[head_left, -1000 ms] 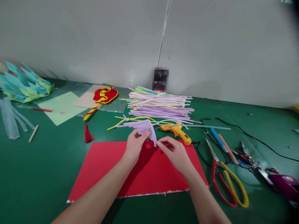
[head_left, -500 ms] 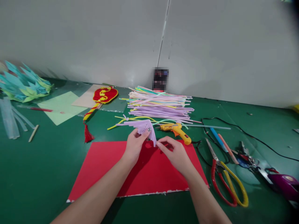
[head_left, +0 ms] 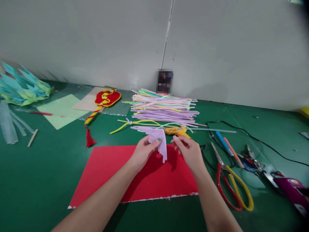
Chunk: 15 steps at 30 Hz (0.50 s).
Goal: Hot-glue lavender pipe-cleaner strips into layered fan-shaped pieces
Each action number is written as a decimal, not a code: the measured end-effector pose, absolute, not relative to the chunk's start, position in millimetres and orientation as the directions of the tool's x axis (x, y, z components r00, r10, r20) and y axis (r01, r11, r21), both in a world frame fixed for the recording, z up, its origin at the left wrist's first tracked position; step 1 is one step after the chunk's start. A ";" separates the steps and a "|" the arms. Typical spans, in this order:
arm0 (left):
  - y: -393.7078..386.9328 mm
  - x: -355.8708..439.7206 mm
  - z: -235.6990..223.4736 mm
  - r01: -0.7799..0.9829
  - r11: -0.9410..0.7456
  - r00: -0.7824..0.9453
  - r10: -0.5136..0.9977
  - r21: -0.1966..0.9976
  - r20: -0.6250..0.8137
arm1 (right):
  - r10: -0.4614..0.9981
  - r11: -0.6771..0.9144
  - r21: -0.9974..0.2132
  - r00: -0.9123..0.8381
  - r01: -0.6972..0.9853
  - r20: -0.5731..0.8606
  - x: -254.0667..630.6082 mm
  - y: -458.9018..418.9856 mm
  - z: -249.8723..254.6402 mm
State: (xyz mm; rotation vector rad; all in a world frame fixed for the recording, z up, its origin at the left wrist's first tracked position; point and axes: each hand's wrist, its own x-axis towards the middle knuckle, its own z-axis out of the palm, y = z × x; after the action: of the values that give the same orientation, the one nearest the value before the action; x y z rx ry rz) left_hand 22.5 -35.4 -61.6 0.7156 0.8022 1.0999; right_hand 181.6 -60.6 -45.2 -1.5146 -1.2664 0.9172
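Several lilac pipe cleaners (head_left: 162,143), bent at a corner and nested side by side, are pinched between the thumb and fingers of my left hand (head_left: 145,151). One leg of the bundle points left, the other hangs down over the red sheet (head_left: 108,174). To the right of the bundle and apart from it, my right hand (head_left: 189,151) hovers with loosely curled fingers and nothing visible in them. Just behind that hand lies a yellow glue gun (head_left: 177,130), its handle partly hidden by the fingers.
A pile of pastel pipe cleaners (head_left: 164,108) lies at the back. Red-and-yellow-handled scissors (head_left: 235,187), pliers (head_left: 251,156) and a purple-handled tool (head_left: 291,190) are on the right. At left lie a tasselled red fan (head_left: 108,98), green paper (head_left: 64,111) and glue sticks (head_left: 8,125).
My left hand has shifted slightly right and tilted the bundle so its short leg hangs lower. My right hand has come away from the leg's end, moving right and up toward the glue gun.
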 end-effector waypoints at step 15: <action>-41.2 21.5 -61.9 -0.248 0.258 0.358 0.920 0.934 -0.160 | 0.998 -0.035 -0.987 0.048 -0.155 -0.043 170.3 -65.0 -51.9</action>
State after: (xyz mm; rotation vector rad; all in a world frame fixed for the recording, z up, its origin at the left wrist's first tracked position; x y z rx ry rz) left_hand 21.5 -41.2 -61.9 0.9846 0.8502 0.9362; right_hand 170.3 -65.0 -51.9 -1.1464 -1.0387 1.2692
